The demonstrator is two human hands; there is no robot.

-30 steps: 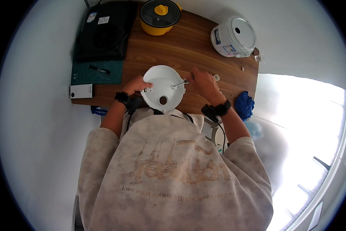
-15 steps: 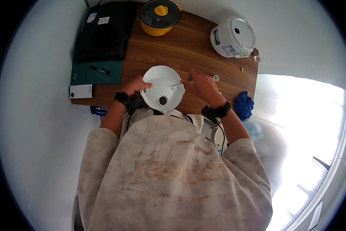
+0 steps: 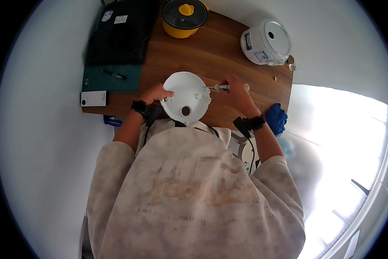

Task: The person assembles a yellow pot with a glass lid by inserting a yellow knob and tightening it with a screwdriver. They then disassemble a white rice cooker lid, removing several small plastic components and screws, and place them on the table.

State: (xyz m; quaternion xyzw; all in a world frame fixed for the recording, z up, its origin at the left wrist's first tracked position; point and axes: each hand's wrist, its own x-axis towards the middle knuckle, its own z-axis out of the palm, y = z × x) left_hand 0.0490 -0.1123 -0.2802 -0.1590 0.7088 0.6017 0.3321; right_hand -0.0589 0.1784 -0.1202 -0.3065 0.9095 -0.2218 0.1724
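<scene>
A white round plastic cover (image 3: 183,84) lies with its hollow side up near the table's front edge; a round hole opens in its lower part. My left hand (image 3: 156,92) pinches its left rim, thumb inside, beside a small metal-and-white fitting (image 3: 167,99). A white clip-like fitting (image 3: 198,96) sits inside on the right. My right hand (image 3: 237,96) is closed around a screwdriver (image 3: 222,87) with a pale and dark handle. Its thin shaft points left, its tip by the cover's upper right rim; I cannot tell whether they touch.
The wooden table (image 3: 220,47) carries a yellow pot (image 3: 181,31), a white appliance body (image 3: 263,45), a black bag-like item (image 3: 120,36), a green cutting mat (image 3: 92,75) with a pen (image 3: 115,74), a white box-shaped device (image 3: 94,98) and blue cloth (image 3: 276,118).
My right hand has drawn the screwdriver rightward, away from the clip-like fitting, and its shaft now shows. My left hand still grips the cover. The whole view has shifted slightly.
</scene>
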